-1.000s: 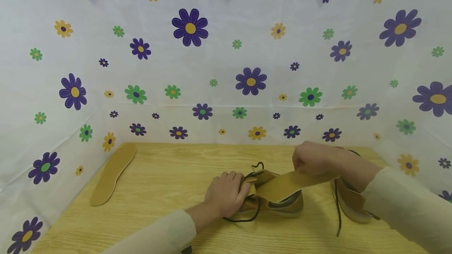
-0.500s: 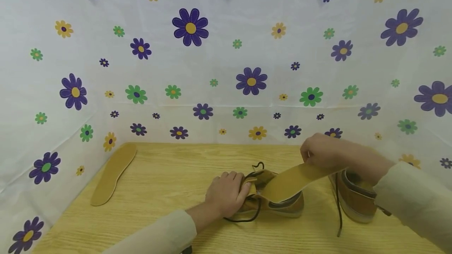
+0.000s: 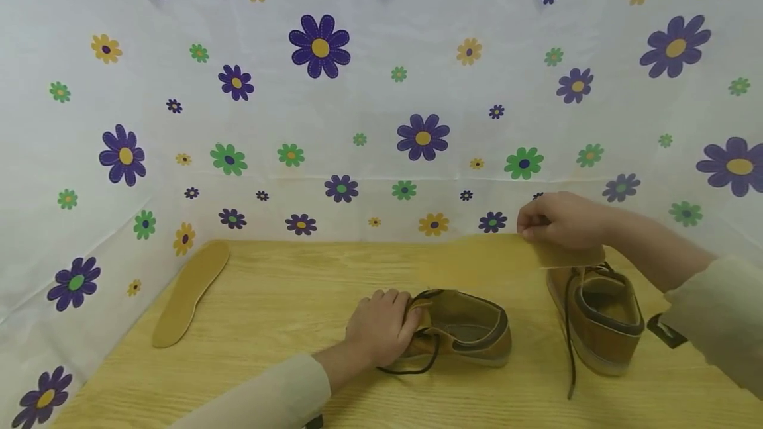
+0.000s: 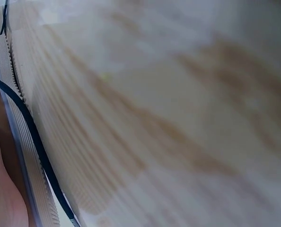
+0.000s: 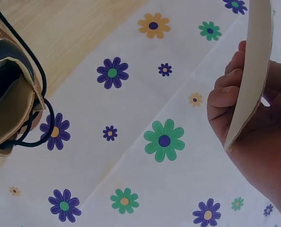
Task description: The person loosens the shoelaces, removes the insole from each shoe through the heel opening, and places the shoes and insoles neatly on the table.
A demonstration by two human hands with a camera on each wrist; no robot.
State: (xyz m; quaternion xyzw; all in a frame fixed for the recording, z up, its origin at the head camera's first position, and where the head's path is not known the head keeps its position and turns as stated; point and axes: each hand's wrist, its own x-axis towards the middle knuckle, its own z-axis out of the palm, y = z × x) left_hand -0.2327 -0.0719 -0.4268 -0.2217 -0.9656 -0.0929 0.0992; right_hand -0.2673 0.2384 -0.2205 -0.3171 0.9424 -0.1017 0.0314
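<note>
A tan insole (image 3: 483, 260), slightly blurred, hangs in the air above the table, pinched between the thumb and fingers of my right hand (image 3: 563, 220). In the right wrist view its pale side (image 5: 252, 71) shows, with several fingertips curled against it. Below it, a brown lace-up shoe (image 3: 501, 343) lies with its opening exposed. My left hand (image 3: 381, 326) grips that shoe's front, the thumb near the tongue; the toe is hidden under the palm. A dark lace (image 4: 34, 130) and the edge of the left hand (image 4: 5, 189) appear in the left wrist view.
A second brown shoe (image 3: 610, 343) stands at the right, under the right forearm, its dark lace trailing onto the wooden table (image 3: 268, 310). Another tan insole (image 3: 191, 293) lies at the table's left edge. A white flowered cloth (image 3: 369, 98) encloses the back and sides.
The right hand has drawn the insole up out of the shoe and away to the back right. The shoe's opening is now uncovered. The left hand stays where it was.
</note>
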